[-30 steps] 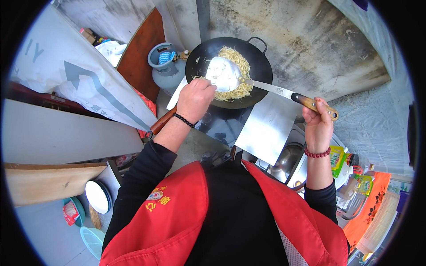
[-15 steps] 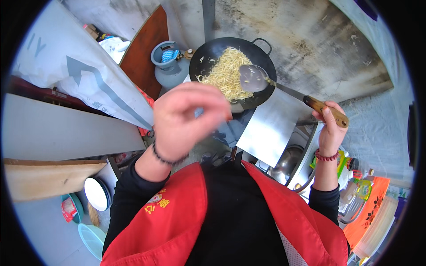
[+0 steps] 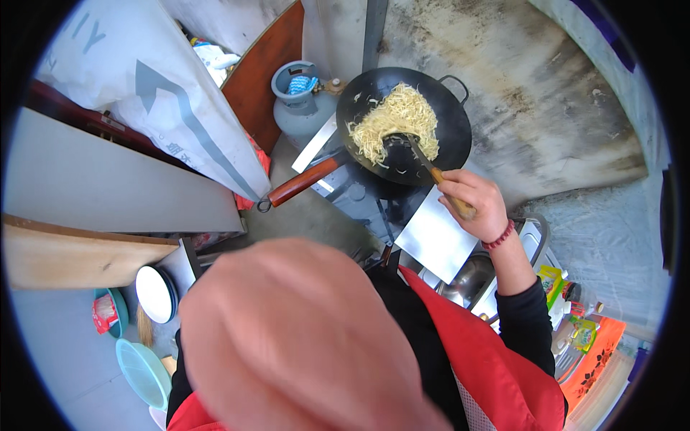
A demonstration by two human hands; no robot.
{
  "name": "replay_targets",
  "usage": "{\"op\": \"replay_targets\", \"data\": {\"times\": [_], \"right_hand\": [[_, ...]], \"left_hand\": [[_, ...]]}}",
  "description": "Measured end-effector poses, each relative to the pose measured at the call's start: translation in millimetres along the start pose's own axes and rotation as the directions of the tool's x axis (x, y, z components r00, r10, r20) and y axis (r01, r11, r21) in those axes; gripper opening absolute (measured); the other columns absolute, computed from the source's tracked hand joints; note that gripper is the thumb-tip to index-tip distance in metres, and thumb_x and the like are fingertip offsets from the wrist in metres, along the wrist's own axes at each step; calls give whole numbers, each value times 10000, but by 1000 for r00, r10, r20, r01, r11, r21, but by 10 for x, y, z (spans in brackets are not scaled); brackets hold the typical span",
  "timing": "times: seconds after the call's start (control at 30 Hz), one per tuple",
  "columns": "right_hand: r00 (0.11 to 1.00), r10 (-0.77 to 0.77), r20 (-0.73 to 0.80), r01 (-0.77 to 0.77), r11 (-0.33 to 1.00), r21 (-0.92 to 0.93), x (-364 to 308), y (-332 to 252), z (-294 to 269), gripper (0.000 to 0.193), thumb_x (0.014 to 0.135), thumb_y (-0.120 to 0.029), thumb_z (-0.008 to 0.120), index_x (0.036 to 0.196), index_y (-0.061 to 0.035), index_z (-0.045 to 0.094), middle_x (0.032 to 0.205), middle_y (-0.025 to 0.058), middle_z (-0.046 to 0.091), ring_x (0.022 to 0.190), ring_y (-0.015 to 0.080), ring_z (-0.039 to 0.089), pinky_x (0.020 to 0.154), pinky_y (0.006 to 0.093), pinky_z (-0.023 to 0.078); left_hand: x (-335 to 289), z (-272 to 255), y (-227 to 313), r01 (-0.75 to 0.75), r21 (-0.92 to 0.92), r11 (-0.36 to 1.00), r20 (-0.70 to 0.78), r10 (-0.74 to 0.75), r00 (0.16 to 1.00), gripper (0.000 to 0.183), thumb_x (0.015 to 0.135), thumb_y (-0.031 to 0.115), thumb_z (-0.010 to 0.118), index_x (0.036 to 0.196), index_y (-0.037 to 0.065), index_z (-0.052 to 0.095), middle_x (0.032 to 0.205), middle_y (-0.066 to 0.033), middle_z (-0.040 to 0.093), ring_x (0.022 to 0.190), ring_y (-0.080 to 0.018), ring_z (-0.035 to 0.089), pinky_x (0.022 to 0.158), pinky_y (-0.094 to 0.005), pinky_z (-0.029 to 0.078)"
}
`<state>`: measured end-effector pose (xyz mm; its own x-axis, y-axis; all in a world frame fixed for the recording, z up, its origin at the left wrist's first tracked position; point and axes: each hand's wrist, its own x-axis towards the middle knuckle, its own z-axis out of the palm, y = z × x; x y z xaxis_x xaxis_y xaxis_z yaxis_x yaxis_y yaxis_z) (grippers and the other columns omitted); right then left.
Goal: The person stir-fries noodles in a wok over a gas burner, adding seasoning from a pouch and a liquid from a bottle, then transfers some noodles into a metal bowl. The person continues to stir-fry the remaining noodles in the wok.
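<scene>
My right hand [image 3: 475,204] is closed around the wooden handle of a metal spatula [image 3: 422,159]. The blade dips into a heap of pale shredded food [image 3: 402,109], perhaps noodles or sprouts, and is partly covered by it. The heap lies in a black wok [image 3: 454,133] with a loop handle at its far right. Its long red-brown wooden handle [image 3: 305,182] points to the near left, with no hand on it. Large and blurred, my left hand [image 3: 302,337] is raised close to the camera, off the wok. How its fingers are set does not show.
Behind the wok's left side stands a grey gas cylinder [image 3: 297,108]. A shiny metal sheet [image 3: 437,237] lies nearer, beside a metal bowl [image 3: 471,276]. A soot-stained wall [image 3: 517,93] rises behind. Plates [image 3: 154,295] and a teal basin [image 3: 144,373] are at lower left, seasoning packets [image 3: 551,281] at right.
The spatula has gone from above the wok down into the shredded food, my right hand moving left with it. My left hand has come away from the wok's near side toward the camera.
</scene>
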<state>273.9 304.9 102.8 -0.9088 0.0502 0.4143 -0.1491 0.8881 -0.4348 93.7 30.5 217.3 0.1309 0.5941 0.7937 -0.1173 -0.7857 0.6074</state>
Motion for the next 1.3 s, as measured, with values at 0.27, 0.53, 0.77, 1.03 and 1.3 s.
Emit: {"op": "replay_targets", "data": {"times": [0.27, 0.53, 0.77, 1.03, 1.3], "right_hand": [[971, -2, -238, -18, 997, -81, -27, 314, -89, 228, 747, -14, 827, 943, -48, 715, 1001, 147, 715, 860, 322, 710, 733, 363, 581], [985, -118, -128, 129, 988, 82, 139, 205, -133, 245, 751, -80, 835, 961, -72, 708, 999, 118, 724, 876, 312, 712, 723, 379, 581], [995, 28, -94, -32, 999, -35, 252, 277, 125, 212, 761, -76, 809, 946, -92, 708, 960, 93, 715, 840, 323, 699, 712, 386, 580], [988, -67, 137, 68, 998, -5, 89, 182, 102, 208, 760, -67, 786, 956, -91, 719, 944, 93, 726, 839, 290, 714, 734, 371, 588], [767, 390, -510, -315, 921, 231, -84, 984, -47, 139, 841, -81, 797, 966, -41, 752, 912, 74, 759, 804, 147, 725, 737, 311, 578]], "left_hand": [[-777, -44, -319, 785, 575, 229, -714, -326, 619, 340, 796, 79, 812, 1122, 29, 726, 1174, -143, 710, 1064, -290, 685, 933, -365, 535], [-1719, -276, -767, 740, 537, -405, -835, -383, 396, 561, 822, 296, 805, 1311, 82, 636, 1191, -132, 687, 1065, -338, 663, 878, -424, 551], [-1952, -361, -870, 791, 467, -396, -850, -447, 279, 483, 879, 297, 754, 1325, 150, 640, 1062, -127, 706, 948, -340, 688, 826, -428, 553], [-2019, -376, -924, 839, 431, -331, -858, -437, 269, 464, 891, 245, 748, 1337, 184, 639, 1036, -150, 700, 935, -368, 677, 815, -442, 548], [-2035, -380, -909, 828, 464, -316, -843, -443, 304, 452, 894, 261, 739, 1325, 171, 641, 1011, -129, 689, 905, -339, 682, 790, -430, 546]]}}
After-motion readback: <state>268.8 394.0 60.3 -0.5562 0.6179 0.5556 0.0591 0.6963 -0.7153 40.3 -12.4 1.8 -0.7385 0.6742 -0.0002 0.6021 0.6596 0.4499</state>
